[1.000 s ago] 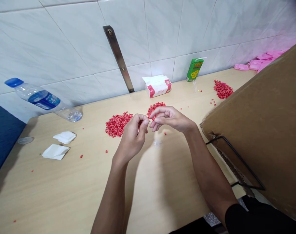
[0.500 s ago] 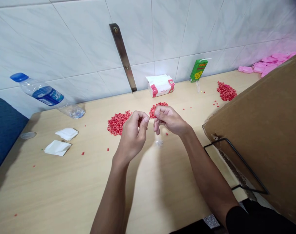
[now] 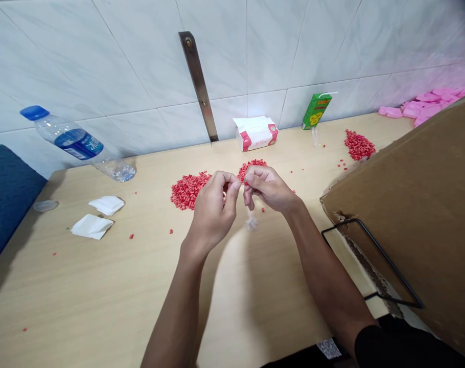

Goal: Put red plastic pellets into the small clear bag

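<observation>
Left hand: here's the left hand (image 3: pixel 219 202), thumb and forefinger pinched narrow in mid-air; can't tell from here whether anything sits between them.
Right hand: the right hand (image 3: pixel 266 189) comes tip to tip with it, just beside, pinched narrow too; red shows at the tips, but held piece or pile behind, I can't say.
Middle pile: a small heap of short red pieces (image 3: pixel 251 167) lies just beyond both sets of fingers, partly covered by the right.
Left pile: a broader mound of short red pieces (image 3: pixel 188 191) lies beside the left hand, clearly the nearer one.
Long axis: pieces point every which way, no common line.
Edges: tall brown cardboard panel (image 3: pixel 409 189) along the right forearm; white tiled wall (image 3: pixel 140 61) behind.
Room: pale wooden surface (image 3: pixel 148 291) stretches left and toward us; clear plastic scraps (image 3: pixel 251 222) lie below the right fingers.
</observation>
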`<control>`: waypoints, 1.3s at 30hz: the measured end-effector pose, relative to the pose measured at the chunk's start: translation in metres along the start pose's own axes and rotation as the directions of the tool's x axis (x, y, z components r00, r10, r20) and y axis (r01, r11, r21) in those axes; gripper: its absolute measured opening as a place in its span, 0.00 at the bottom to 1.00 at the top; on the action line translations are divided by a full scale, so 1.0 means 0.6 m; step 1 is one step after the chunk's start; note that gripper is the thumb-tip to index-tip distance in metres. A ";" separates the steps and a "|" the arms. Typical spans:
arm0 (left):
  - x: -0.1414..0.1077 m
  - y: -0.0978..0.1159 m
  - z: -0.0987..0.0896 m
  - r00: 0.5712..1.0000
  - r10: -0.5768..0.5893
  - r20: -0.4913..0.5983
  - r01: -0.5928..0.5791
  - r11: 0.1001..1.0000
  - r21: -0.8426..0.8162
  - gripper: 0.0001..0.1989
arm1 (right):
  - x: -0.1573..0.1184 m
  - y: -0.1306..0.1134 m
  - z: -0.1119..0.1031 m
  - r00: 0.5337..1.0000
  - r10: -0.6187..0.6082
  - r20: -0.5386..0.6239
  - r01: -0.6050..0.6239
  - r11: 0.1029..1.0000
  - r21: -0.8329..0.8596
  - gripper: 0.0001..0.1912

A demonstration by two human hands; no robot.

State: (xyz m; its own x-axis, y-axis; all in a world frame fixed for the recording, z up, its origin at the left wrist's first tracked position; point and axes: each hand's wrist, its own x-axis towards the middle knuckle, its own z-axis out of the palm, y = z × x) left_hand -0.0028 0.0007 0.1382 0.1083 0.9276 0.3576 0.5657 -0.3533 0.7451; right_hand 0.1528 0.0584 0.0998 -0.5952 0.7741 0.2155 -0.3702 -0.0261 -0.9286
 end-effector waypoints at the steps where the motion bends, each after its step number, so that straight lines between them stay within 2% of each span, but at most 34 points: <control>1: 0.001 0.000 0.000 1.000 -0.002 0.001 0.002 1.000 0.002 0.09 | 0.000 0.001 0.000 1.000 -0.011 0.011 0.011 1.000 0.010 0.21; 5: 0.002 -0.002 0.001 1.000 -0.008 0.012 0.007 1.000 0.016 0.09 | 0.000 0.003 -0.002 0.998 -0.038 0.041 0.037 0.999 0.027 0.18; 12: 0.002 -0.001 0.002 1.000 -0.019 0.019 0.018 0.997 0.069 0.08 | -0.001 -0.002 -0.004 1.000 -0.008 -0.010 0.008 1.000 -0.022 0.21; 28: 0.003 -0.001 0.001 0.999 -0.012 0.034 0.008 0.996 0.092 0.08 | -0.003 -0.004 -0.008 1.000 -0.009 0.020 0.010 0.998 -0.057 0.20; 33: 0.004 -0.007 0.002 0.998 -0.031 0.054 0.031 1.000 0.002 0.09 | -0.002 -0.004 -0.008 1.000 0.000 0.020 0.002 0.997 -0.071 0.20; 39: 0.010 -0.012 0.011 0.994 -0.106 0.018 0.107 0.958 -0.265 0.10 | 0.003 0.002 -0.005 1.000 -0.013 -0.010 0.013 0.999 -0.043 0.21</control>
State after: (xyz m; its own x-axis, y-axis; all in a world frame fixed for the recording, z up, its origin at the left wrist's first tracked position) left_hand -0.0010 0.0096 0.1314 0.0621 0.9619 0.2662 0.3373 -0.2713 0.9015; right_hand 0.1533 0.0614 0.0980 -0.5835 0.7804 0.2248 -0.3464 0.0112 -0.9380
